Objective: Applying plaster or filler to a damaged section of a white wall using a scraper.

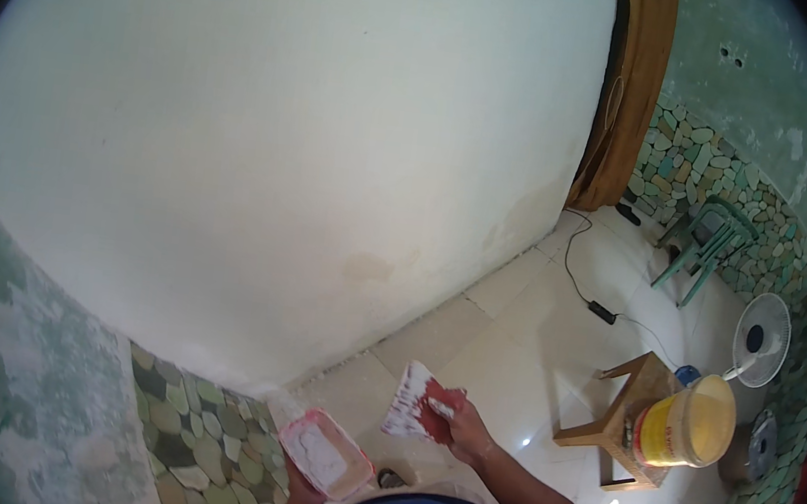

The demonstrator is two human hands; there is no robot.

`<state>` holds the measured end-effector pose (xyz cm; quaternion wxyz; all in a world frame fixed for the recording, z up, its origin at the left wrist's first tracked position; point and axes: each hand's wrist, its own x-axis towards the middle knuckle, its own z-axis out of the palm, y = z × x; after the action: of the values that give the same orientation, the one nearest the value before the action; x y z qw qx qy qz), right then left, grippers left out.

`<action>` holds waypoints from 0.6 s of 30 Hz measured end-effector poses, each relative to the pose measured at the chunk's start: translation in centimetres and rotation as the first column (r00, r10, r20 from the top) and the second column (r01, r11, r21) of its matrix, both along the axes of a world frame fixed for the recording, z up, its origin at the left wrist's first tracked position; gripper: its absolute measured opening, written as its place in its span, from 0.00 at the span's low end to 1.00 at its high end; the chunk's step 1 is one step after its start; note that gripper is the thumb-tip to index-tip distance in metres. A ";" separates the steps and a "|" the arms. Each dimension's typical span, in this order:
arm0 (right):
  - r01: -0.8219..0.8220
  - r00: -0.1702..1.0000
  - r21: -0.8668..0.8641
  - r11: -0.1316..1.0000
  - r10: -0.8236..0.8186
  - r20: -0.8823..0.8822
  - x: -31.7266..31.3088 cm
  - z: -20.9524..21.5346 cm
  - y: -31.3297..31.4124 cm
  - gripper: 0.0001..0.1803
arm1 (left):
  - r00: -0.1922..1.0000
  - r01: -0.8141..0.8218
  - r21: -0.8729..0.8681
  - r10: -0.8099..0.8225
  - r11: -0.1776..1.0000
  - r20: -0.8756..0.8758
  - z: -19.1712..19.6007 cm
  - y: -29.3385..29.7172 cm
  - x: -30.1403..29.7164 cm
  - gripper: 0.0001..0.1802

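R hand [468, 431] grips the red handle of a wide putty scraper [417, 403], fingers wrapped tight, blade smeared white and tilted up-left toward the white wall [278, 126]. L hand [302, 489] cups from below a small pink tray [326, 452] of white filler, held level just left of the blade; its fingers are mostly hidden under the tray, so all that shows is that it carries it.

Doing this step well, as I judge it — keep the tray close under the blade so drips land in it, not on the pale floor tiles [523, 347]. Load only the blade's front edge, w/ an even bead. Meet the wall at a shallow angle, press steady, pull long overlapping strokes. The yellowish stains low on the wall near the floor joint look like they need the most cover.

Off to the right, well apart — a yellow bucket [690, 423] on a wooden stool [618, 404], a white fan [760, 341], a green plastic chair [712, 240].
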<state>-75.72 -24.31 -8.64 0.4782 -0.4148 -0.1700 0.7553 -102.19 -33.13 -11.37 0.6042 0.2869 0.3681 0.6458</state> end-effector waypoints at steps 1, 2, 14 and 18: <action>-0.026 1.000 0.063 0.998 0.026 0.008 0.8 1.4 -0.7 0.10 | 1.000 -0.011 -0.003 0.011 1.000 0.013 0.9 -0.6 1.6 0.33; -0.059 0.998 0.115 0.992 0.057 0.013 1.4 2.4 -0.7 0.10 | 0.977 -0.097 0.101 0.114 0.990 -0.181 1.3 -0.6 2.9 0.32; -0.470 0.855 0.416 0.779 0.282 0.436 15.7 7.9 -7.2 0.16 | 0.841 0.156 -0.089 -0.085 0.984 0.534 0.7 -0.4 23.3 0.46; -0.520 0.745 0.492 0.699 0.089 0.661 20.8 7.9 -8.6 0.16 | 0.851 0.222 -0.131 -0.127 0.966 0.509 0.3 -1.7 29.3 0.49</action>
<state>-54.88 -32.87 -0.76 0.3731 -0.3990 -0.6303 0.5516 -72.85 -34.81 -11.05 0.7587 0.0861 0.2311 0.6029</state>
